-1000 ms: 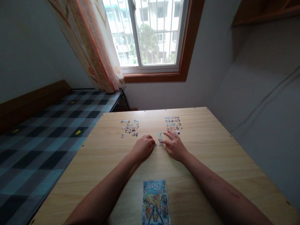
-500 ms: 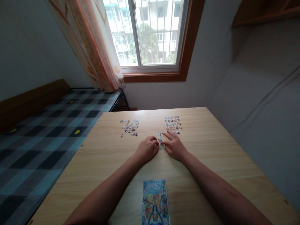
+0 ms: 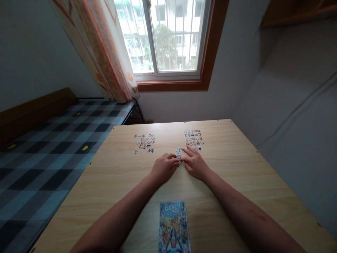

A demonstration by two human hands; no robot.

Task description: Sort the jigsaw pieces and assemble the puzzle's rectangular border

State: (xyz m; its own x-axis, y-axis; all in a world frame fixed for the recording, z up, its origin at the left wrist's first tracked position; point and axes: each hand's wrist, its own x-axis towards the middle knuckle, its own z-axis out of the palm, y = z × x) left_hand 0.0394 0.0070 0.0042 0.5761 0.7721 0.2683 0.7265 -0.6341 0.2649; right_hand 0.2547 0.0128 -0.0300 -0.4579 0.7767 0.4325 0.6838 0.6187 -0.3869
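Observation:
A narrow upright strip of joined jigsaw pieces [image 3: 179,151] lies on the wooden table between my two hands. My left hand [image 3: 165,167] is at its left side, fingers bent and closed on the lower part of the strip, whose edge they partly cover. From the right, my right hand [image 3: 195,163] reaches in with fingers spread, the thumb and a fingertip at the strip's edge. Behind my right fingers lie rows of loose jigsaw pieces [image 3: 192,134], the nearest row partly hidden. Farther left is a scattered group of loose jigsaw pieces [image 3: 144,142].
A picture card lettered "Bluey" [image 3: 173,225] lies on the table [image 3: 126,189] between my forearms. A bed with a checked cover [image 3: 65,140] stands along the left side. Beyond the table's far edge are a wall, a window [image 3: 173,42] and a curtain [image 3: 105,59].
The view has shifted very slightly. My left fingers have straightened a little over the strip, while my right hand stays almost where it was.

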